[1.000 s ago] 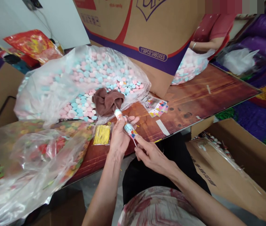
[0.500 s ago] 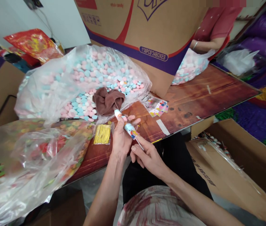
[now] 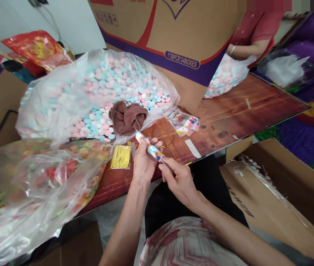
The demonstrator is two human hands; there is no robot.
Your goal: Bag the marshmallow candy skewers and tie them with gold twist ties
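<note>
A marshmallow stick [image 3: 154, 152] in a clear wrapper printed with coloured shapes slants over the table's front edge. My left hand [image 3: 143, 164] is closed around its middle, thumb on the near side. At the lower end of the wrapper, my right hand [image 3: 177, 181] pinches the gathered end, with thumb and forefinger pressed together; the thin stick is mostly hidden there. Just beyond the upper end lies a brown cloth [image 3: 127, 118]. To the left of my left hand is a packet of yellow twist ties [image 3: 120, 157]. Some pink marshmallows [image 3: 157, 142] lie behind my left fingers.
A big clear bag of pink, blue and white marshmallows [image 3: 109, 79] spreads over the table [image 3: 229, 111]. Behind it stands a large carton [image 3: 157, 33]. Flat printed wrappers [image 3: 183, 122] lie at right. An open box [image 3: 279, 199] sits low right. Another person's arm [image 3: 245, 51] shows behind.
My right hand has shifted its fingers from beside the bare stick to a pinch at the wrapper's lower end. My left hand keeps its hold; the view has shifted slightly.
</note>
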